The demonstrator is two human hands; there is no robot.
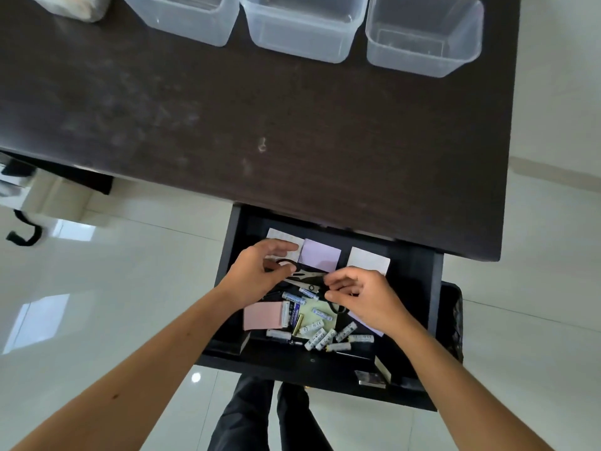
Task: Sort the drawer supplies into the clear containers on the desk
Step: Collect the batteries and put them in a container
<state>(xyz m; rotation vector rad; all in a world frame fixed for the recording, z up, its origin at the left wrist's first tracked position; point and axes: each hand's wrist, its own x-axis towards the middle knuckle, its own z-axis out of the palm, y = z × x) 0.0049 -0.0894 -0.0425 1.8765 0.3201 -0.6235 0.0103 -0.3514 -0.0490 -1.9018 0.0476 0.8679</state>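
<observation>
The open black drawer (pixel 434 288) under the dark desk (pixel 260 125) holds sticky-note pads, several batteries (pixel 325 336) and black-handled scissors (pixel 305 277). My left hand (pixel 257 275) has its fingers closed around a black loop handle of the scissors. My right hand (pixel 367 297) pinches at the scissors' other end, above a second black handle. Whether this is one pair or two I cannot tell. Three clear containers stand along the desk's far edge: left (pixel 188 24), middle (pixel 302 37) and right (pixel 422 50). They look empty.
In the drawer lie a purple pad (pixel 320 255), a white pad (pixel 369 260), a pink pad (pixel 263 315) and a yellow pad (pixel 312 315). A bag-like object (pixel 74 4) sits at the desk's far left. My legs stand on the glossy white floor (pixel 97 288) below.
</observation>
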